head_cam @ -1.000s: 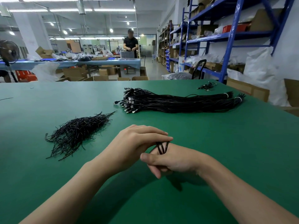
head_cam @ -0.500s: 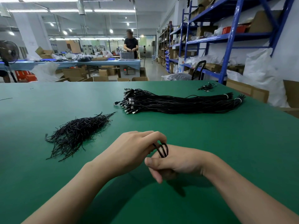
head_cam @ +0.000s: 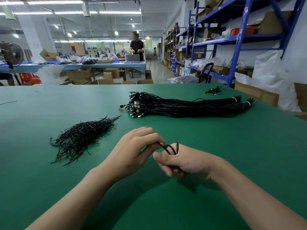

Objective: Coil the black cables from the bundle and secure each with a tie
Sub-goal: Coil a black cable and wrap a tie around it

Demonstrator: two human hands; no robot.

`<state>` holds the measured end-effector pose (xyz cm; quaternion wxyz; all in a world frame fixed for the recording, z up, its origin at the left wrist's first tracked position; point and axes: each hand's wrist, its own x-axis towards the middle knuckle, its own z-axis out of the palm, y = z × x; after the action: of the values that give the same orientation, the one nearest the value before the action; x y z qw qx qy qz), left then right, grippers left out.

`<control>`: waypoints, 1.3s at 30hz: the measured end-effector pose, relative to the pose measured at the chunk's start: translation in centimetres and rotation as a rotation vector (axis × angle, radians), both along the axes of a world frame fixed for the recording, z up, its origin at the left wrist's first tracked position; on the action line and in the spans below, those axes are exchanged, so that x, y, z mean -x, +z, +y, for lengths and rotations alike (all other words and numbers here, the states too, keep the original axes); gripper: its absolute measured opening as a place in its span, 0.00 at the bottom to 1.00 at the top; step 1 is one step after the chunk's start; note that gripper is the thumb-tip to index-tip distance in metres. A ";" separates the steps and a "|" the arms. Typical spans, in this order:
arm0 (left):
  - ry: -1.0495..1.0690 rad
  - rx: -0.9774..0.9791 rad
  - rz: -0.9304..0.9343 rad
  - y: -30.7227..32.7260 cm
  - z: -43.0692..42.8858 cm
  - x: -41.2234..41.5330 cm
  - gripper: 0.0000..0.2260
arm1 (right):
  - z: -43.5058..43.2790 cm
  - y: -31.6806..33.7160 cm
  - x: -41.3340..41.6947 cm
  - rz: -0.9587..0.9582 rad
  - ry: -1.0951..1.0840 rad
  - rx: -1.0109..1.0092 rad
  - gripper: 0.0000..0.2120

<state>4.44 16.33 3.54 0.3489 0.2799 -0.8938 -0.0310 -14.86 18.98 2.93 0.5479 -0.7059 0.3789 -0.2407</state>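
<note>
Near edge of the green worktop [head_cam: 232, 160], centre: my two hands meet just above the surface. The right hand [head_cam: 187, 161] is closed into a fist around a small coil of black cable [head_cam: 172, 147], thumb laid across the front, with a few loops standing out above the thumb. The left hand [head_cam: 132, 151] has its fingers curled and pinched on a strand that runs from the fingertips into the coil. Whether a tie is already on the coil I cannot tell.

Left of centre, well apart from the hands: a loose pile of black ties [head_cam: 83, 136]. Beyond, toward the far edge: the bundle of black cables [head_cam: 182, 107], plugs pointing left, tails banded at the right. Near the far right corner lies a small cluster of cables [head_cam: 214, 90].

Risk, as I judge it: the coil is held only by the fist. If the right-hand grip slackens while the left reaches for a tie, the springy loops will likely open out, and the coiling must be redone.

Compared with half a second ago: the loops stand higher out of the fist, and the strand to the left fingers shows longer and more drawn out. Pile and bundle lie as before.
</note>
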 end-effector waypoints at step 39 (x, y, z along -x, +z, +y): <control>-0.328 -0.704 0.439 -0.3 0.0 1.1 0.04 | 0.8 0.8 0.2 -0.325 0.376 -0.363 0.22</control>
<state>3.38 16.32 3.28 0.4041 0.2232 -0.7662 -0.4470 -15.05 19.82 3.75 0.7534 -0.6065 0.1856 -0.1734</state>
